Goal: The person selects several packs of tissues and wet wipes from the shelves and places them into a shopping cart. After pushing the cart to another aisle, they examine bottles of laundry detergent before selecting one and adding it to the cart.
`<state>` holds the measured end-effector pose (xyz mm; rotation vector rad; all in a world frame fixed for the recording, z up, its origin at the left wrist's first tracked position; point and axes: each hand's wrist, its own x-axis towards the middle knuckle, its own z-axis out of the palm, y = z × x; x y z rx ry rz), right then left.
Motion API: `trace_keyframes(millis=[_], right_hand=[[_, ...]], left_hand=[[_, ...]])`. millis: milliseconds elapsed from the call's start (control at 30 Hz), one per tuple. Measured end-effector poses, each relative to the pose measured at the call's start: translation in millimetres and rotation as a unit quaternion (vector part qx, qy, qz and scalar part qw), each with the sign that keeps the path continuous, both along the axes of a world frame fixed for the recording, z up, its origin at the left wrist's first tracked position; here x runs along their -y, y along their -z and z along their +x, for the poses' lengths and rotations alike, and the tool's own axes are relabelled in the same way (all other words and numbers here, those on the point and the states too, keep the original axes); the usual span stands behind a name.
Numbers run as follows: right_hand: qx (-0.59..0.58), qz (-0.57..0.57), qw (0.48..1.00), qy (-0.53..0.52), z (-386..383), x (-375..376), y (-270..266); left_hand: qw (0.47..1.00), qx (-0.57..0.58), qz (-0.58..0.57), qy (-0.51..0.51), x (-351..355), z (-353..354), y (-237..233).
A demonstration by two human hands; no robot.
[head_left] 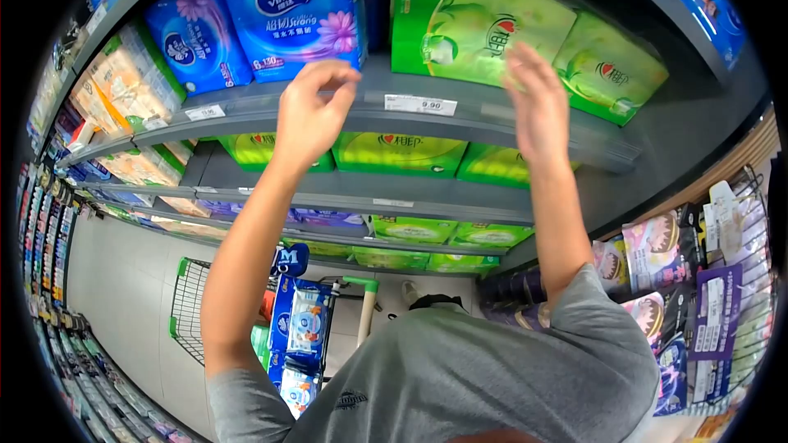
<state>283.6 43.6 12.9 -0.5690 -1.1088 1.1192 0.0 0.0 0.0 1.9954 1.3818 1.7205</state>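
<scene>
Two blue packs on shelf | your left hand near them, grip narrow, fingers curled | your right hand before green pack, grip open, flat

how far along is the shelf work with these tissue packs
Already in place, it seems: blue packs and green packs stand on the upper shelf. In hand: nothing gripped; the left hand is empty, and the right hand is in front of the green packs, contact unclear. Left: perhaps the dark gap between blue and green; whether the packages in the cart belong here, I can't tell.
</scene>
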Motion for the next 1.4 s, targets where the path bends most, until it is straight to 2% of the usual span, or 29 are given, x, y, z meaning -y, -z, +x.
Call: trace_keyframes(millis=[33,67,100,133,200,233,267,333,367,433,500,533,567,733,767,833,900,933,1000,1067,1100,1133,1167,1233,1300,1400], right_hand=[[0.005,0.020,0.996,0.085,6.4,-7.2,-3.6],[0.001,0.023,0.996,0.082,11.6,-14.3,-7.2],[0.013,0.054,0.989,0.134,42.2,-32.1,-23.1],[0.004,0.085,0.979,0.184,47.0,-40.5,-27.2],[0.007,0.090,0.978,0.186,50.8,-52.4,-33.2],[0.012,0.094,0.976,0.195,52.1,-58.5,-33.7],[0.036,0.105,0.975,0.190,55.5,-63.7,-32.0],[0.046,0.106,0.975,0.191,55.0,-62.1,-33.5],[0.053,0.108,0.971,0.206,53.8,-58.9,-35.5],[0.060,0.114,0.970,0.206,50.2,-57.3,-32.4],[0.109,0.152,0.953,0.238,54.9,-62.7,-24.6],[0.123,0.157,0.948,0.248,55.4,-61.7,-23.8],[0.124,0.157,0.948,0.248,57.4,-60.0,-22.9],[0.114,0.155,0.942,0.275,60.9,-60.9,-2.9],[0.120,0.145,0.942,0.278,59.4,-57.4,0.9],[0.204,0.125,0.928,0.286,72.7,-58.3,5.1],[0.170,0.090,0.947,0.256,92.6,-73.3,11.0],[0.193,0.041,0.952,0.235,90.8,-66.5,-2.1],[0.211,0.041,0.953,0.215,80.8,-47.3,-16.7],[0.222,0.063,0.953,0.197,73.6,-34.8,-26.8],[0.223,0.076,0.950,0.207,69.7,-29.3,-27.9],[0.221,0.070,0.952,0.199,67.1,-23.5,-27.8],[0.215,0.068,0.954,0.198,64.3,-18.6,-28.8],[0.167,0.094,0.962,0.197,64.8,-21.1,-22.6],[0.153,0.123,0.953,0.232,59.3,-19.0,-22.4],[0.077,0.192,0.941,0.269,42.3,-3.6,-28.8]], left_hand=[[0.999,-0.025,0.019,-0.014,-12.4,3.9,-8.8],[1.000,0.012,-0.026,-0.007,-26.6,6.6,-16.2],[0.990,0.037,-0.132,0.026,-40.0,37.5,-38.1],[0.991,0.057,-0.112,0.038,-56.6,43.2,-48.6],[0.974,0.141,-0.166,0.064,-80.0,56.2,-78.0],[0.959,0.192,-0.169,0.124,-90.5,60.6,-87.1],[0.948,0.270,-0.139,0.094,-101.6,69.8,-94.9],[0.898,0.327,-0.218,0.197,-121.4,73.2,-112.0],[0.916,0.316,-0.153,0.193,-119.0,76.2,-109.8],[0.921,0.321,-0.214,0.045,-137.3,83.6,-114.4],[0.915,0.324,-0.236,0.046,-142.8,88.4,-102.6],[0.904,0.350,-0.228,0.096,-141.9,85.6,-99.1],[0.890,0.374,-0.219,0.143,-142.0,84.6,-97.1],[0.885,0.388,-0.174,0.190,-138.0,71.7,-71.6],[0.888,0.382,-0.168,0.192,-132.2,69.1,-67.9],[0.878,0.394,-0.194,0.193,-113.8,70.1,-70.3],[0.927,0.317,-0.174,0.098,-104.1,69.9,-68.3],[0.932,0.300,-0.142,0.147,-134.5,65.3,-53.9],[0.941,0.266,-0.203,0.058,-88.4,70.4,-66.4],[0.928,0.283,-0.234,0.065,-58.7,71.1,-65.2],[0.926,0.284,-0.227,0.104,-52.2,69.9,-60.7],[0.937,0.261,-0.209,0.099,-53.0,74.1,-52.5],[0.957,0.240,-0.157,0.050,-49.3,81.4,-44.5],[0.945,0.266,-0.175,0.075,-24.2,84.3,-40.7],[0.942,0.290,-0.142,0.096,-13.3,87.2,-33.0],[0.951,0.284,-0.032,0.114,6.7,84.6,-34.3]])
